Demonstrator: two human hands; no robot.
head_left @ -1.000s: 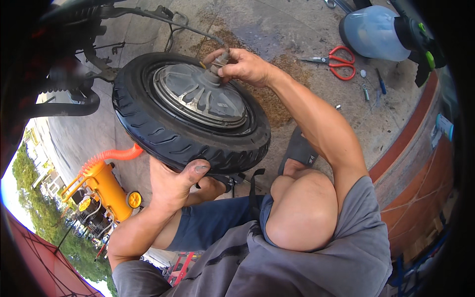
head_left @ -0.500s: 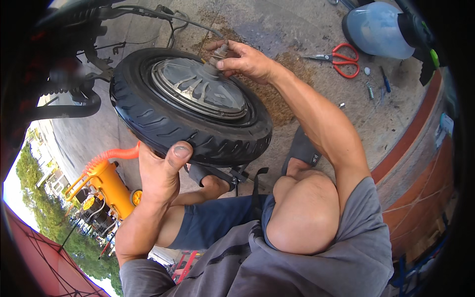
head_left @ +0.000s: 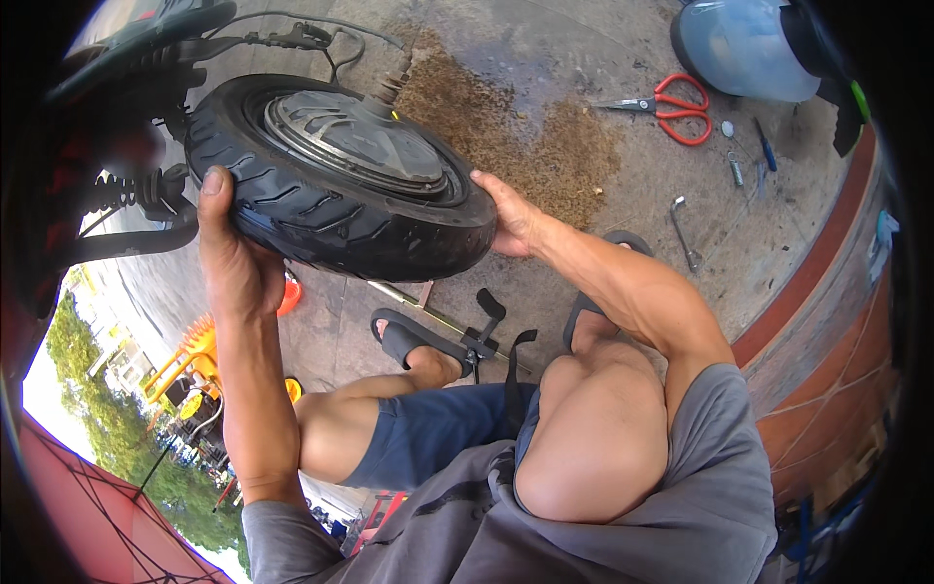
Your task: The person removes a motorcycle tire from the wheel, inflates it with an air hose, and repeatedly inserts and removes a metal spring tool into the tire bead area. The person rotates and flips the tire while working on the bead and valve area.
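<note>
A black scooter wheel (head_left: 360,238) with a treaded tyre and a grey hub motor (head_left: 350,136) is held up, tilted, between my hands. My left hand (head_left: 238,253) grips the tyre's near left side, its thumb up against the tread and its fingers hidden underneath. On the right side, my right hand (head_left: 508,216) clasps the tyre's edge, most of its fingers out of sight below. From the hub's middle sticks the threaded axle (head_left: 391,86), with a cable (head_left: 321,24) running from it toward the dark vehicle parts at the upper left.
Red-handled scissors (head_left: 681,109), a blue screwdriver (head_left: 766,146), a small spring (head_left: 736,173) and a bent wrench (head_left: 683,234) lie on the concrete at right. A translucent blue sprayer bottle (head_left: 749,49) stands beyond. Below the wheel is a metal bar tool (head_left: 477,346); a yellow compressor (head_left: 190,375) stands left.
My right hand has left the axle and now holds the tyre's right edge. The wheel has moved up and left, and my left hand has shifted left along the tyre.
</note>
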